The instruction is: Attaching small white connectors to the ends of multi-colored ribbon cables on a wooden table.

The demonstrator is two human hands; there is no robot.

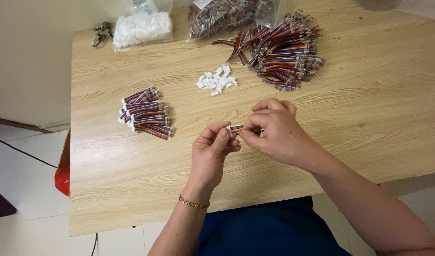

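Over the wooden table, my left hand and my right hand meet on one short rainbow ribbon cable. The left fingertips pinch its white-connector end, and the right fingers pinch its other end. A small heap of white plastic connectors lies just beyond the hands. A stack of ribbon cables with white connectors fitted sits to the left. A large pile of loose ribbon cables lies at the far right.
A clear bag of white connectors and a bag of more cables rest at the table's far edge, with keys beside them. A red object shows by the left table edge, over white floor tiles.
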